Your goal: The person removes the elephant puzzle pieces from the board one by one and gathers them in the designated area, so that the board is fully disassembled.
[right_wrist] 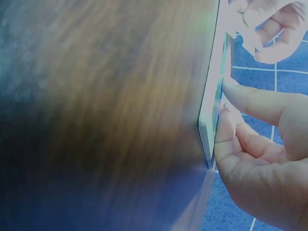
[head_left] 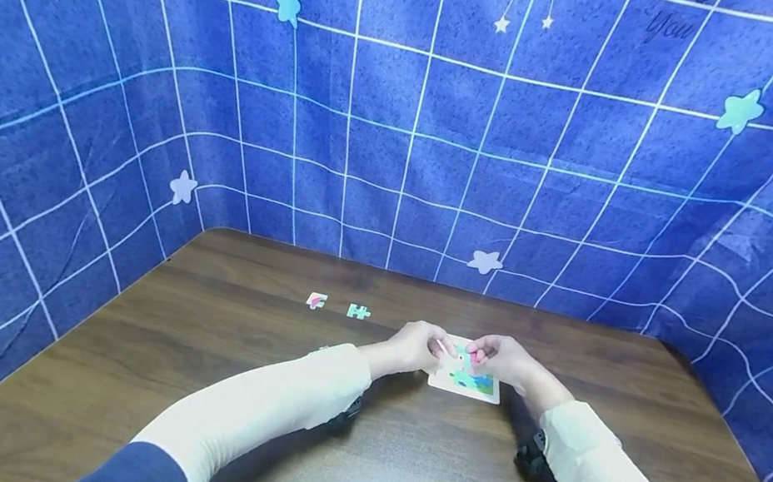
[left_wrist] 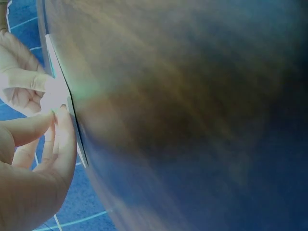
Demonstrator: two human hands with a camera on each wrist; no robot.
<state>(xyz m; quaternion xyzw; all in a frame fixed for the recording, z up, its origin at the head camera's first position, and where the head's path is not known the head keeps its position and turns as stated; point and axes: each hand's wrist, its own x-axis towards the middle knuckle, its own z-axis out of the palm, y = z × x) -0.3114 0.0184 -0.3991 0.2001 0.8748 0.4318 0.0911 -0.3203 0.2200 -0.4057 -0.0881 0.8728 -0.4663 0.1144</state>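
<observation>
At twelve o'clock, our left hand (head_left: 417, 349) pinches a thin, pale jigsaw piece (right_wrist: 249, 39), probably light, stiff, best edge-held, over a white-rimmed square picture board (head_left: 474, 382); whether our right hand (head_left: 504, 360) grips anything, we cannot tell.

Puzzle (head_left: 473, 383): white-rimmed, flat, blue-green picture partly hidden. White piece (right_wrist: 249, 41) held close by. Pink piece (head_left: 316, 300), green piece (head_left: 358, 312): loose, farther left.

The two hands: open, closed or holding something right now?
Left hand: pinching a puzzle piece.
Right hand: at the puzzle board; whether it grips anything, I can't tell.
</observation>
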